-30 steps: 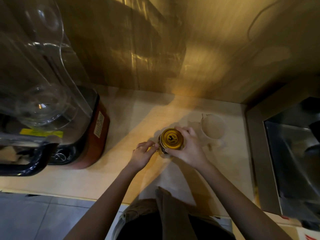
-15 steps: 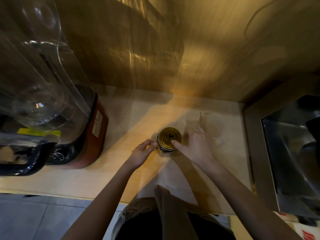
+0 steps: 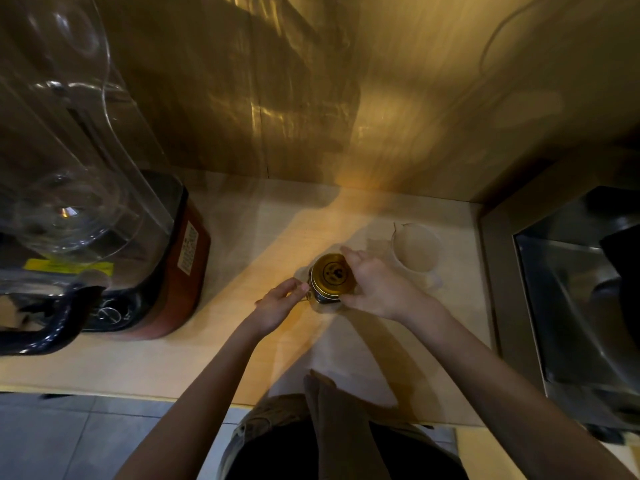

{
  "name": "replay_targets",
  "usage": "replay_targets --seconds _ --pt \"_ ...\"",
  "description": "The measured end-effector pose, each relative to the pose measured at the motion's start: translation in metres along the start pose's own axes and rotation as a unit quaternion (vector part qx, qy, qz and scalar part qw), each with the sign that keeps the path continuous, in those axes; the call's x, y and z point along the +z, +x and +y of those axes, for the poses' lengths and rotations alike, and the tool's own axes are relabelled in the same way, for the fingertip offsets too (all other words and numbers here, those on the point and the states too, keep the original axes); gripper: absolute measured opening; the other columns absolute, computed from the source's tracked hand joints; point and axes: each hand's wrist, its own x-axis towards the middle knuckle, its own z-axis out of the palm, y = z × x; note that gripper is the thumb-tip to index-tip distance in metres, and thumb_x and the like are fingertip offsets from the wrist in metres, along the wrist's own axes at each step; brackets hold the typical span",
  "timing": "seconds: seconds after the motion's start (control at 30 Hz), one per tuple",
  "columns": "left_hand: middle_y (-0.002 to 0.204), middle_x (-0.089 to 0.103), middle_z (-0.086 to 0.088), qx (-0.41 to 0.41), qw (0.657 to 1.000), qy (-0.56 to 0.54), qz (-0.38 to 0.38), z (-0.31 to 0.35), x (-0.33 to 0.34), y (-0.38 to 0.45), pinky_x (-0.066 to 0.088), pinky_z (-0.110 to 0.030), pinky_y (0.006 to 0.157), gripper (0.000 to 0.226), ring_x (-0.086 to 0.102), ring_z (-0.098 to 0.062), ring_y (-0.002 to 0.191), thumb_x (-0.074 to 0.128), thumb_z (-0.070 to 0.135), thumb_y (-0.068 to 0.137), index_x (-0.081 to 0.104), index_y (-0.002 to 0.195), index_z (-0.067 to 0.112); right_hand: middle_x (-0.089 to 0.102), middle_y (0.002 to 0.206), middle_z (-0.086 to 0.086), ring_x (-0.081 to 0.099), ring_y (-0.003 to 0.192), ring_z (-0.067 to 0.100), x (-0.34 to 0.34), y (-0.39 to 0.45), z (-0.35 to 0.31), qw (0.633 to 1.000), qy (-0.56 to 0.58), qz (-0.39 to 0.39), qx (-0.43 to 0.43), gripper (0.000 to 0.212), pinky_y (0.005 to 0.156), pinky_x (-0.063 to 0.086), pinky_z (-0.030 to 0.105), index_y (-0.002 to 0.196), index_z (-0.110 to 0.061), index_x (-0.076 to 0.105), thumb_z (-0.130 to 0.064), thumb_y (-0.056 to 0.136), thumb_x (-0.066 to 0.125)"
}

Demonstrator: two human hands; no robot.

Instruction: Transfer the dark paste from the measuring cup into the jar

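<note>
A small glass jar (image 3: 320, 299) stands on the pale wooden counter (image 3: 242, 258), capped by a gold lid (image 3: 330, 273) with a dark print. My right hand (image 3: 372, 284) wraps the lid's right side, fingers over its rim. My left hand (image 3: 278, 303) steadies the jar's left side with its fingertips. A clear measuring cup (image 3: 415, 249) sits just right of the jar, behind my right hand; it looks empty, with no dark paste visible in it.
A large blender (image 3: 104, 237) with a clear jug and red base stands at the left. A steel sink (image 3: 571, 306) is set into the counter at the right. A wood-grain wall rises behind. The counter's front edge runs near my body.
My right hand left the lid half a second ago, fingers pointing at it, and has now come back over the lid's right side. My left hand stays at the jar.
</note>
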Motion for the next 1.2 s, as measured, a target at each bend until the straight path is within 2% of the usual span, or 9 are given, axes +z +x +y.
replay_targets --seconds 0.07,0.13,0.23,0.3,0.37,0.5,0.73,0.9,1.2 --pt "0.116 0.060 0.000 -0.002 1.000 0.003 0.001 0.001 0.000 -0.001 0.027 -0.055 0.108 0.079 0.049 -0.022 0.117 0.031 0.092 0.052 0.056 0.098 0.032 0.059 0.119 0.016 0.055 0.111 0.031 -0.009 -0.003 -0.001 1.000 -0.014 0.012 0.010 0.057 0.079 0.045 0.026 0.129 -0.005 0.044 -0.023 0.080 0.068" --pt "0.117 0.059 0.001 -0.006 1.000 0.008 -0.001 0.002 -0.001 -0.001 0.026 -0.056 0.108 0.073 0.049 -0.022 0.118 0.031 0.090 0.054 0.056 0.095 0.036 0.067 0.102 0.011 0.061 0.101 0.030 -0.017 -0.002 0.000 0.997 -0.060 0.031 0.028 0.039 0.071 0.044 0.027 0.113 -0.011 0.058 -0.027 0.079 0.068" --pt "0.117 0.059 0.001 -0.013 1.000 0.011 -0.003 0.004 -0.002 -0.003 0.028 -0.054 0.109 0.057 0.049 -0.022 0.118 0.033 0.082 0.061 0.056 0.092 0.039 0.063 0.108 0.007 0.057 0.105 0.028 -0.022 0.006 0.004 0.994 -0.087 0.056 0.042 0.066 0.076 0.043 0.032 0.131 -0.020 0.042 -0.028 0.074 0.074" --pt "0.116 0.059 0.001 -0.014 1.000 0.007 -0.008 0.006 -0.002 -0.003 0.029 -0.053 0.109 0.054 0.049 -0.021 0.117 0.034 0.078 0.063 0.056 0.092 0.039 0.050 0.128 0.008 0.046 0.118 0.029 -0.016 0.012 0.007 0.998 -0.052 0.033 -0.019 0.098 0.091 0.043 0.038 0.144 -0.024 0.018 -0.023 0.067 0.079" --pt "0.116 0.059 0.000 -0.007 1.000 -0.004 -0.013 0.006 -0.002 -0.003 0.030 -0.051 0.108 0.060 0.050 -0.020 0.116 0.036 0.082 0.061 0.056 0.094 0.036 0.038 0.143 0.011 0.035 0.130 0.031 -0.007 0.018 0.011 0.997 -0.009 -0.021 -0.070 0.108 0.104 0.037 0.049 0.147 -0.023 0.009 -0.021 0.064 0.078" --pt "0.118 0.059 -0.002 -0.006 1.000 -0.006 -0.017 0.007 -0.002 -0.003 0.030 -0.050 0.109 0.066 0.050 -0.021 0.116 0.037 0.085 0.056 0.056 0.095 0.036 0.045 0.135 0.014 0.042 0.125 0.031 -0.001 0.026 0.010 0.996 0.000 -0.038 -0.079 0.091 0.103 0.040 0.047 0.143 -0.014 0.028 -0.013 0.068 0.078" --pt "0.116 0.060 -0.004 0.003 1.000 -0.005 -0.018 0.009 -0.005 0.001 0.036 -0.040 0.103 0.084 0.051 -0.020 0.112 0.040 0.087 0.054 0.057 0.104 0.021 0.047 0.118 0.009 0.049 0.108 0.027 -0.009 0.025 0.005 0.990 -0.110 -0.024 -0.081 0.084 0.084 0.048 0.037 0.140 -0.019 0.035 -0.040 0.071 0.077" --pt "0.109 0.059 -0.007 0.004 1.000 -0.010 -0.016 0.014 -0.004 0.001 0.037 -0.037 0.097 0.070 0.052 -0.020 0.104 0.041 0.065 0.067 0.055 0.106 0.008 0.042 0.122 0.011 0.043 0.112 0.025 -0.006 0.016 0.006 0.992 -0.092 -0.013 -0.083 0.078 0.079 0.036 0.028 0.139 -0.013 0.034 -0.043 0.077 0.071" --pt "0.123 0.055 -0.012 -0.026 0.999 0.020 -0.030 0.022 -0.011 0.002 0.035 -0.031 0.094 0.041 0.048 -0.022 0.113 0.038 0.040 0.092 0.052 0.114 0.008 0.037 0.125 0.014 0.036 0.119 0.027 0.000 0.012 0.005 0.997 -0.052 -0.024 -0.056 0.082 0.098 0.041 0.040 0.144 -0.009 0.024 -0.043 0.082 0.065"
